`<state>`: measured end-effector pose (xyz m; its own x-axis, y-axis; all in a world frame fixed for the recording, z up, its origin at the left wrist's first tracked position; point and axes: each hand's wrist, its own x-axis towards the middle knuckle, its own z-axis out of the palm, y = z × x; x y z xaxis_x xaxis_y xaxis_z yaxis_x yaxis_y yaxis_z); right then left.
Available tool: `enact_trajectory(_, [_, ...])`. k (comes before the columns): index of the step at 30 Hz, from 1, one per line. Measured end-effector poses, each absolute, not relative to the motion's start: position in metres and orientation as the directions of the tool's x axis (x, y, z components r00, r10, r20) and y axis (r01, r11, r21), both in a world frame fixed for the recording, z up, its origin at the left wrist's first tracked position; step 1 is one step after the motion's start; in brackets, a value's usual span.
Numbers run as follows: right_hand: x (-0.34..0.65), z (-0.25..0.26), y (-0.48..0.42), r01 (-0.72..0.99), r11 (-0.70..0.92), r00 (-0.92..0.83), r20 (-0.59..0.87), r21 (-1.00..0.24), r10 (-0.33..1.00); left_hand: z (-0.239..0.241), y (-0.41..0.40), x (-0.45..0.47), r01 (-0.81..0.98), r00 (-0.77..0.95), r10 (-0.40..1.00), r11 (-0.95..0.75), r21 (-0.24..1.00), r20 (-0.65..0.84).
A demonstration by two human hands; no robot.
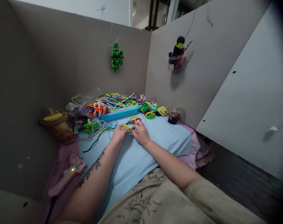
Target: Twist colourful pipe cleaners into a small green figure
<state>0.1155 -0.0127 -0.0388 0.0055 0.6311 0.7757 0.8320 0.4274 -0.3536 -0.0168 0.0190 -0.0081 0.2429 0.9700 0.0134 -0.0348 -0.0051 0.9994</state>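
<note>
Between my two hands is a small piece of bright yellow-green cord (126,127), with darker strands beside it. My left hand (120,134) pinches it from the left with thumb and forefinger. The fingers of my right hand (140,133) are bent together at the other side of the piece, and what lies in them is partly hidden. Just behind the hands, red, yellow and blue cords (134,119) lie on the light blue cloth (141,158). A dark green cord (94,143) trails to the left of my left hand.
A blue tray (120,114) holds a heap of coloured cords. Knotted colourful pieces (150,115) sit to its right, near a dark jar (173,118). At left are a lidded cup (59,126) and a pink corded tool (68,177) with a green light. Grey panels enclose the table.
</note>
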Motion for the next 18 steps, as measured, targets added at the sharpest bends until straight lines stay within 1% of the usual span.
enact_trajectory(2, [0.115, -0.04, -0.012, 0.828, 0.431, 0.002, 0.77, -0.359, 0.637, -0.011, 0.02, -0.016, -0.008, 0.218, 0.97, -0.111, 0.994, 0.11])
enact_trajectory(5, [0.115, -0.041, -0.011, 0.801, 0.467, -0.019, 0.764, -0.375, 0.645, -0.016, 0.02, -0.015, 0.068, 0.167, 0.944, -0.299, 0.952, 0.285])
enact_trajectory(8, [0.115, -0.04, -0.011, 0.781, 0.49, -0.022, 0.766, -0.389, 0.643, -0.017, 0.021, -0.015, 0.122, 0.166, 0.926, -0.36, 0.925, 0.339])
enact_trajectory(10, [0.115, -0.04, -0.012, 0.777, 0.494, -0.013, 0.775, -0.39, 0.632, -0.016, 0.02, -0.014, 0.126, 0.173, 0.928, -0.353, 0.927, 0.329])
enact_trajectory(12, [0.115, -0.039, -0.012, 0.775, 0.502, -0.004, 0.789, -0.385, 0.614, -0.014, 0.019, -0.014, 0.096, 0.175, 0.941, -0.31, 0.946, 0.29])
enact_trajectory(15, [0.115, -0.039, -0.012, 0.765, 0.511, 0.01, 0.801, -0.391, 0.598, -0.008, 0.016, -0.014, 0.026, 0.179, 0.968, -0.185, 0.982, 0.177])
enact_trajectory(18, [0.116, -0.041, -0.012, 0.756, 0.493, 0.048, 0.788, -0.43, 0.613, -0.003, 0.013, -0.014, -0.003, 0.195, 0.977, -0.082, 0.997, 0.081])
